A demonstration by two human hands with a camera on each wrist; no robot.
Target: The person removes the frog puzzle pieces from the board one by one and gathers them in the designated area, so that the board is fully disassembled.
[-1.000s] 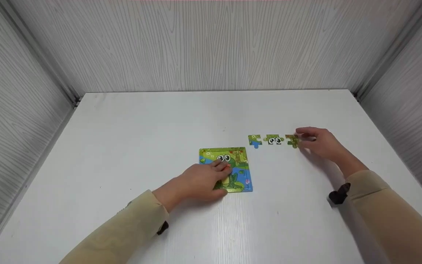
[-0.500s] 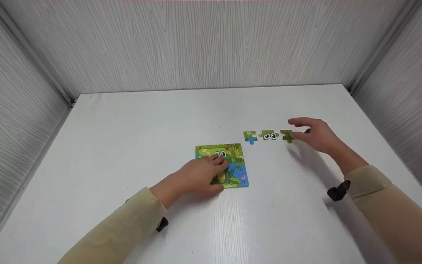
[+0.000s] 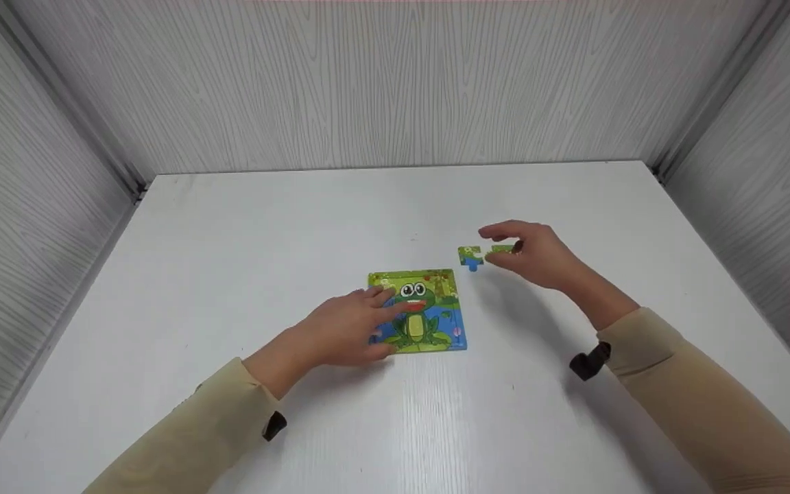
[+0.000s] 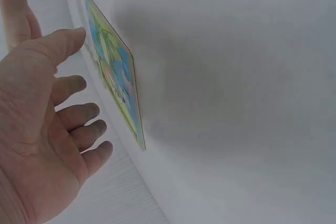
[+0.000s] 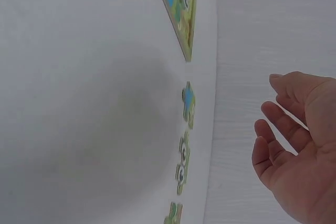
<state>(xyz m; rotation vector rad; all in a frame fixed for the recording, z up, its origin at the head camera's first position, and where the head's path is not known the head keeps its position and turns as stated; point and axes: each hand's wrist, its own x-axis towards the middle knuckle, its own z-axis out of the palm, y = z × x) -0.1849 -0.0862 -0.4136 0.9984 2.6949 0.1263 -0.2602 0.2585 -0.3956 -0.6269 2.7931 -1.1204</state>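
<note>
A square frog puzzle [image 3: 417, 329] in its tray lies on the white table in the head view. Over its left side is my left hand [image 3: 340, 331], fingers spread and holding nothing. Behind and to the right, three loose puzzle pieces form a row. The blue and green corner piece [image 3: 470, 256] shows just left of my right fingertips. My right hand [image 3: 537, 257] hovers over the row with thumb and fingers apart, partly hiding the piece with eyes [image 5: 182, 163]. A brown and green piece [image 5: 173, 214], hidden in the head view, appears at the right wrist view's bottom edge.
The white table [image 3: 265, 226] is enclosed by pale wood-grain panels [image 3: 395, 82] at the back and both sides. A dark wrist device [image 3: 590, 361] sits at the right cuff, and another dark device [image 3: 274, 426] at the left cuff.
My right hand has left the rightmost piece and moved left over the eyes piece. My left hand has drawn back leftward, uncovering more of the frog picture.
</note>
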